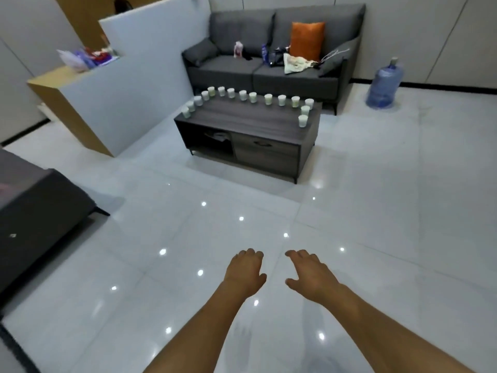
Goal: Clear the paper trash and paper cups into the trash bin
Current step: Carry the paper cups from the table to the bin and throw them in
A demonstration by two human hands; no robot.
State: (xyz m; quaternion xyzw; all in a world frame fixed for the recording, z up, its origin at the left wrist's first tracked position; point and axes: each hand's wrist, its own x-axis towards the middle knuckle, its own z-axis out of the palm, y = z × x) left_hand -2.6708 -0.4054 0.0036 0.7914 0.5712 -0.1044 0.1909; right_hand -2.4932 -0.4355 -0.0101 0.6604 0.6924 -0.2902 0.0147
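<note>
A: Bright, even light from overhead; the glossy floor point(376, 211) throws back a scatter of small white glare spots.

B: Shadows?

A: Soft ones, under the low dark surface point(250, 114) and the sofa point(269, 74).

B: Sharpness?

A: Slightly soft all over. Straight lines bow toward the edges, and the left margin smears.
</note>
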